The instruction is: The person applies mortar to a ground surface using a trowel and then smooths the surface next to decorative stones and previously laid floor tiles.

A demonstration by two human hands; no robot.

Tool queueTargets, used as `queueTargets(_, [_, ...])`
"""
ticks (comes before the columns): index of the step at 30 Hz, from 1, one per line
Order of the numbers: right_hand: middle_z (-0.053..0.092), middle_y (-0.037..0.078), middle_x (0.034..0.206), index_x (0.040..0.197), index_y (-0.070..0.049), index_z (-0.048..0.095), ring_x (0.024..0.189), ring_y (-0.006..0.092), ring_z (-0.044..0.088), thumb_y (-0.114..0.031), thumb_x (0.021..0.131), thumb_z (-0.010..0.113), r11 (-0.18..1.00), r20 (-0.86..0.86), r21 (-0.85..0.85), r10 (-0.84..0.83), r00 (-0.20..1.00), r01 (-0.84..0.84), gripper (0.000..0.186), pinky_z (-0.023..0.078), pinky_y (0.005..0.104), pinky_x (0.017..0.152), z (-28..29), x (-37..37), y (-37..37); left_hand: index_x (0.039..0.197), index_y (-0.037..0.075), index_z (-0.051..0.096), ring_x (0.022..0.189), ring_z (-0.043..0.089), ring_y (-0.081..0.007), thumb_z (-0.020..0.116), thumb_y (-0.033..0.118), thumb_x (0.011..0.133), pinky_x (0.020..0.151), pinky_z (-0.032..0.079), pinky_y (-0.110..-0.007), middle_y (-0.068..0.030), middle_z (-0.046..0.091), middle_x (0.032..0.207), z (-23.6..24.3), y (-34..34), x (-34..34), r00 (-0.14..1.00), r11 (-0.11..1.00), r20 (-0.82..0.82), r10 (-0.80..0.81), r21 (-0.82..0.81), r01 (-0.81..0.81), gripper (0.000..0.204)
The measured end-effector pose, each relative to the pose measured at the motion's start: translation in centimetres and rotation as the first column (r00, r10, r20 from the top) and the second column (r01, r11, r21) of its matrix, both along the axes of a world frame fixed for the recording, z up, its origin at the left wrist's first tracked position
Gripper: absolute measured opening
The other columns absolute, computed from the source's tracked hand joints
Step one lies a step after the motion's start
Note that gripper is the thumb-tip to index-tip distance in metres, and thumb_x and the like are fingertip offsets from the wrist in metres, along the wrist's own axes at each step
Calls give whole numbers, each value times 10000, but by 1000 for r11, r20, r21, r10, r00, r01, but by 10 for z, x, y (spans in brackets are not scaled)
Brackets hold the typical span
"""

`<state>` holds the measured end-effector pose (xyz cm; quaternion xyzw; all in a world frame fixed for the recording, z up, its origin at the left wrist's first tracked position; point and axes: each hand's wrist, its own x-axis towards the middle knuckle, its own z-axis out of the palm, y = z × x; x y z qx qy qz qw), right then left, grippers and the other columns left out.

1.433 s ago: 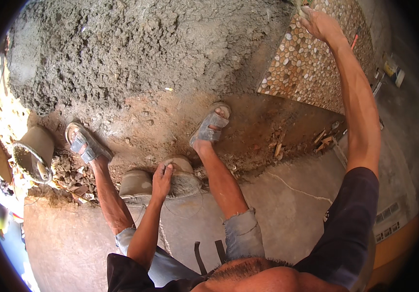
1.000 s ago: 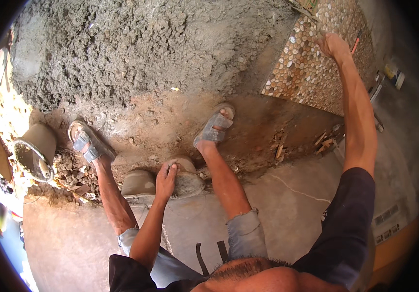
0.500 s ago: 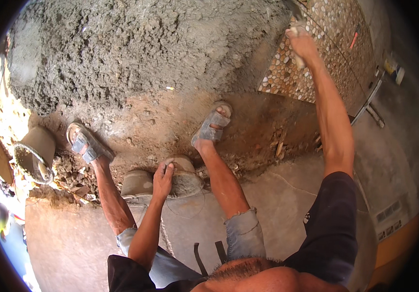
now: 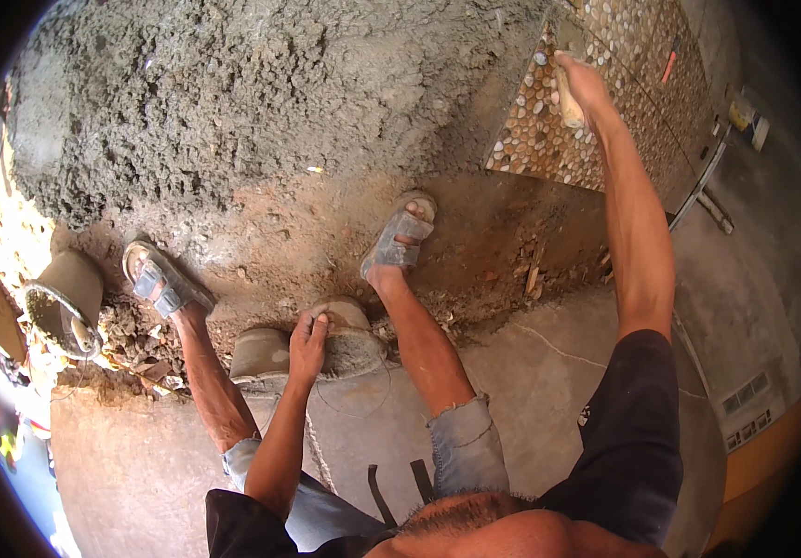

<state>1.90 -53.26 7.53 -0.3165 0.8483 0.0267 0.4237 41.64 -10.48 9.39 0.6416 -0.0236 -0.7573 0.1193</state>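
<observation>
My right hand [image 4: 588, 86] is closed round the pale wooden handle [image 4: 568, 104] of a trowel, whose blade is hard to make out beyond my fingers. It is over the pebble-faced tiles [image 4: 540, 139], beside the edge of the wet grey mortar [image 4: 326, 84]. Down by my feet, my left hand [image 4: 307, 342] is closed on the rim of a mortar-caked bucket [image 4: 352, 349], thumb on top. A second grey bucket [image 4: 261, 353] sits against it on the left. My sandalled feet are planted on bare earth, either side of these buckets.
Another bucket [image 4: 67, 293] with a handle lies tilted at the left, near rubble [image 4: 154, 349]. An orange-red stick [image 4: 669, 67] lies on the tiles. At the right are a metal bar [image 4: 703, 181] and a yellow-and-white container [image 4: 747, 121]. Smooth concrete [image 4: 549, 372] lies behind my feet.
My right hand has shifted slightly down with the trowel, and its handle now shows more plainly below my fingers. My left hand stays on the bucket rim.
</observation>
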Motion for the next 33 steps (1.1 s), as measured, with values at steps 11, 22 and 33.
queueTargets(11, [559, 74, 732, 1076, 18, 507, 523, 142, 557, -337, 968, 482, 999, 50, -49, -9, 999, 11, 371, 475, 284, 423, -26, 3, 2, 1177, 14, 573, 911, 557, -129, 514, 285, 989, 832, 450, -278, -40, 613, 1016, -3, 5, 2, 999, 998, 1, -49, -28, 49, 335])
queueTargets(22, [596, 128, 794, 1149, 36, 549, 587, 195, 585, -354, 968, 460, 972, -50, 234, 42, 998, -30, 438, 512, 339, 534, -15, -22, 37, 1185, 12, 572, 911, 564, -130, 519, 286, 985, 838, 453, -278, -44, 618, 1014, -5, 2, 3, 999, 999, -25, -33, -7, 33, 343])
queueTargets(33, [607, 318, 1080, 1182, 44, 525, 1053, 478, 560, -391, 927, 477, 839, -366, 28, 515, 775, -544, 507, 439, 507, 895, -62, 31, 48, 1155, 10, 595, 901, 581, -130, 507, 257, 987, 830, 455, -273, -32, 623, 996, 1, 2, 4, 999, 999, 17, -31, -10, 31, 312])
